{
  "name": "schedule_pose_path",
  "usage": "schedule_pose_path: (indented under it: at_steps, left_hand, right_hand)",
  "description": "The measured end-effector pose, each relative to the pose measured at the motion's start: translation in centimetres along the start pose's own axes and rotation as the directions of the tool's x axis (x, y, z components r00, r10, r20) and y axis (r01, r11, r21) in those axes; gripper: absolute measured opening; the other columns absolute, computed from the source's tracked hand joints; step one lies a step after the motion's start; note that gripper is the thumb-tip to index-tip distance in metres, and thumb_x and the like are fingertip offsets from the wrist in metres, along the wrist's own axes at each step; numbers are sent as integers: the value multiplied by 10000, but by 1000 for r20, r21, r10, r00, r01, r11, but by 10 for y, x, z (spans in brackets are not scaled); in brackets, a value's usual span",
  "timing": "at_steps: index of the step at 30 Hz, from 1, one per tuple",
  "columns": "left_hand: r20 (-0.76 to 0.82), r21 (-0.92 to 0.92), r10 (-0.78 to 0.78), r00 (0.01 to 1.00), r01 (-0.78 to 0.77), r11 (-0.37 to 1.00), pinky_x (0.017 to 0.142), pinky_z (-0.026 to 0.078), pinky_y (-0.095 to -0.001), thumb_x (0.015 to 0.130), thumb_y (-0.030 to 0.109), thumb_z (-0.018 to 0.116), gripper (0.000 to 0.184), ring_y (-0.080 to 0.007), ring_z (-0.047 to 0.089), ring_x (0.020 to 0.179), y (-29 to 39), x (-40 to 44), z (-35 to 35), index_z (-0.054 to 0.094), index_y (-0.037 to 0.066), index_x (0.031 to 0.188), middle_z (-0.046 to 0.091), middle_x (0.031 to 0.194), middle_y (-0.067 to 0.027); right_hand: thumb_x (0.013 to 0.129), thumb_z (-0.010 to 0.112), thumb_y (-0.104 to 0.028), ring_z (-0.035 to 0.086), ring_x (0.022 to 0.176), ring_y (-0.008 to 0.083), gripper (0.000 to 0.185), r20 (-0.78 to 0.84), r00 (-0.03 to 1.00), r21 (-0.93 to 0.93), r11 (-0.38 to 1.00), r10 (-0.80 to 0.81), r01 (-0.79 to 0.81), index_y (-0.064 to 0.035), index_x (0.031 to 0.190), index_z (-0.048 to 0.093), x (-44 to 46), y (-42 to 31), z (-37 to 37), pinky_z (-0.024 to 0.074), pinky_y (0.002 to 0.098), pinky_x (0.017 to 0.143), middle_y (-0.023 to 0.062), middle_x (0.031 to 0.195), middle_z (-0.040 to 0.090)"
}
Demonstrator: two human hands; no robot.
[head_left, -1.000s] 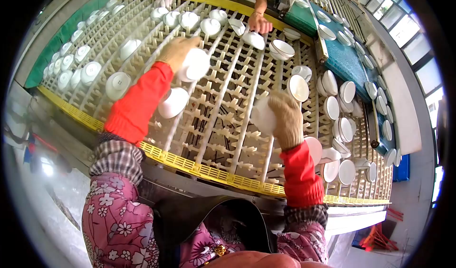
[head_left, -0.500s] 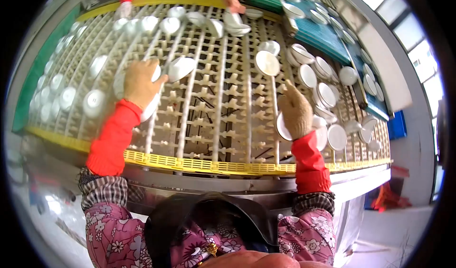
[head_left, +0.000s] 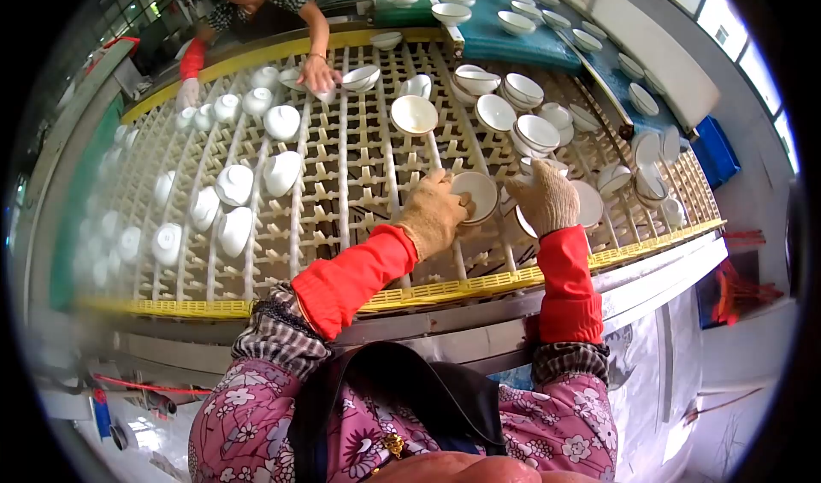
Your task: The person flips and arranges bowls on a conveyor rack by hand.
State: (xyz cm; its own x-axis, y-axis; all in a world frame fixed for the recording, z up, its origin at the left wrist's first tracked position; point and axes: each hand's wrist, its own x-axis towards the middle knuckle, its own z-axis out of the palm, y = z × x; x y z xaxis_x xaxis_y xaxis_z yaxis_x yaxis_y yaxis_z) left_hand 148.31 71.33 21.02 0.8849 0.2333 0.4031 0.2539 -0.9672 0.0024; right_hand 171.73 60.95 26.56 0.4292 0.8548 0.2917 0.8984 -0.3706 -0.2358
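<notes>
My left hand (head_left: 432, 213), in a tan work glove, grips the rim of a white bowl (head_left: 476, 196) that faces up. My right hand (head_left: 547, 199), gloved alike, curls over the edge of another white bowl (head_left: 525, 224), which is mostly hidden behind the fingers. Just right of that hand stands a tilted bowl (head_left: 588, 203). Farther back, a cream-toned bowl (head_left: 414, 115) rests alone on the pegged conveyor (head_left: 359, 218), left of a cluster of white bowls (head_left: 537, 132).
Several upturned bowls (head_left: 234, 184) sit on the conveyor's left part. Across it, a co-worker's hand (head_left: 319, 74) reaches among bowls. A green belt (head_left: 547, 51) with more bowls runs along the back right. A yellow slotted edge (head_left: 445, 290) borders the near side.
My left hand has left the bowls on the left and moved right to a bowl near my right hand. The view has shifted, bringing more of the co-worker into sight.
</notes>
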Motion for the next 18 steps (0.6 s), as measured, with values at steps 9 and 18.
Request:
schedule_pose_path:
  at_steps: [9, 18]
  left_hand:
    - [10, -104, -200, 980, 200, 974, 1037, 639, -420, 1047, 275, 741, 340, -302, 774, 1093, -43, -107, -70, 807, 273, 1380, 794, 1212, -126]
    - [6, -108, -922, 388, 917, 385, 823, 573, -481, 1071, 487, 697, 462, -345, 780, 916, -108, -269, -149, 819, 51, 1158, 795, 937, -180]
  right_hand:
    - [1023, 783, -267, 738, 1140, 237, 712, 76, 989, 681, 718, 129, -146, 38, 1628, 564, 1, 33, 59, 595, 349, 948, 182, 1380, 760]
    - [1048, 724, -217, 764, 969, 198, 595, 83, 992, 947, 303, 99, -110, 51, 1570, 627, -3, 1, 60, 609, 306, 820, 149, 1219, 792]
